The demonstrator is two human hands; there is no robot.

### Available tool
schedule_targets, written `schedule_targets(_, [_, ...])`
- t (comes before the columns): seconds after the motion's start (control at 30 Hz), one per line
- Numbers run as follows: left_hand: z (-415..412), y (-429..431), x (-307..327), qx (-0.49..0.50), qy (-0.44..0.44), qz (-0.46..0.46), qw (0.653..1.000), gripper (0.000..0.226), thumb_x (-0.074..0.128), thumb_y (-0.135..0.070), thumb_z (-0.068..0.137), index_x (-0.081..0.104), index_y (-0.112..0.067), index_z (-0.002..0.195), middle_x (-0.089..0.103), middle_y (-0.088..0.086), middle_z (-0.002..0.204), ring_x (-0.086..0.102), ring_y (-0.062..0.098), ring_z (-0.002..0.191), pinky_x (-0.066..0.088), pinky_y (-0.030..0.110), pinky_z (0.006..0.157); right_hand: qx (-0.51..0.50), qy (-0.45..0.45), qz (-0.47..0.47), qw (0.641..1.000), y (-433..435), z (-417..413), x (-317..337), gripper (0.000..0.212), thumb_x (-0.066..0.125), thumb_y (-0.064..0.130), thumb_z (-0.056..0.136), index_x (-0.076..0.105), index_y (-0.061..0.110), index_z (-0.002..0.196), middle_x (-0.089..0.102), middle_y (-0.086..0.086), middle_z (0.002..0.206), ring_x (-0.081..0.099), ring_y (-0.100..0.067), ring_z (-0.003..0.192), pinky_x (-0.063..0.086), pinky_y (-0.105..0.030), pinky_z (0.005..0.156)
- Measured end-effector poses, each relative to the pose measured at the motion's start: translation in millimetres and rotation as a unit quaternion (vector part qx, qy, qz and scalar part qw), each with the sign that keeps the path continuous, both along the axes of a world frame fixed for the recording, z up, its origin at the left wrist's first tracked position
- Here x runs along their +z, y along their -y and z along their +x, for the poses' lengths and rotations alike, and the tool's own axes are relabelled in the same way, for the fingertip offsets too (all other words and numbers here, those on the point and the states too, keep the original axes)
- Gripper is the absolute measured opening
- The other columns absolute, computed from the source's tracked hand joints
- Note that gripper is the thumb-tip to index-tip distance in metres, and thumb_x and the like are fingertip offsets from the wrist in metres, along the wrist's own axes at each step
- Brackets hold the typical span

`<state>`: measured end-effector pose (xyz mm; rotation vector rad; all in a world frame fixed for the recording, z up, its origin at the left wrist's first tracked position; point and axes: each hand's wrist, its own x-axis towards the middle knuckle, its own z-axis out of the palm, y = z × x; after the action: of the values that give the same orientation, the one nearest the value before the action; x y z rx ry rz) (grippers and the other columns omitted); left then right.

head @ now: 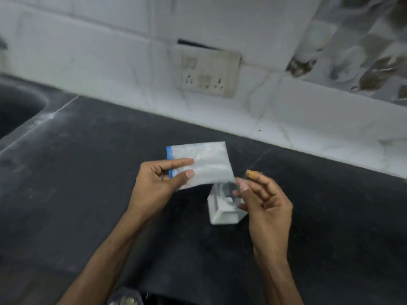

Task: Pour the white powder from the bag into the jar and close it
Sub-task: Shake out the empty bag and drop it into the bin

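Observation:
A small clear plastic bag (204, 164) with a blue zip strip hangs over the dark counter, pinched at its blue end by my left hand (160, 183). The bag looks nearly flat, with a faint white film inside. Below its right corner stands a square glass jar (222, 211), open at the top, with white powder in its lower part. My right hand (264, 201) is just right of the jar's mouth, fingers curled, and holds a tan cork stopper (252, 173) between its fingertips.
The black stone counter (110, 172) runs to a white tiled wall with a socket plate (209, 73). A dark sink (15, 106) lies at the far left. Something shiny (125, 298) peeks in at the bottom edge.

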<state>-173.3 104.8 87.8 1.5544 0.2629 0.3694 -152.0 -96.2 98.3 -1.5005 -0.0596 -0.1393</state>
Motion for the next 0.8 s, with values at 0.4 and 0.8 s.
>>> schedule_targets(0.4, [-168.2,-44.0,-71.8,0.083,-0.058,0.053,0.993,0.041,0.066,0.006,0.093,0.072,-0.027,0.116,0.071,-0.030,0.109,0.063,-0.013,0.111,0.046,0.005,0.092,0.115,-0.116,-0.038,0.986,-21.4,-99.2,-67.0,0.039,0.068,0.012,0.093,0.055,0.021,0.128,0.079,-0.005,0.087,0.072,-0.012,0.065,0.055,-0.018,0.058])
schedule_targets(0.8, [-321.8,-31.2,-180.0,0.264,-0.275,0.171,0.908,0.040,0.081,-0.002,0.082,0.074,-0.011,0.120,0.073,0.003,0.118,0.068,0.011,0.099,0.051,0.006,0.076,0.126,-0.137,-0.059,0.981,11.9,-165.7,-96.7,0.034,0.066,0.015,0.094,0.054,0.030,0.122,0.079,0.007,0.084,0.071,-0.004,0.062,0.055,-0.014,0.056])
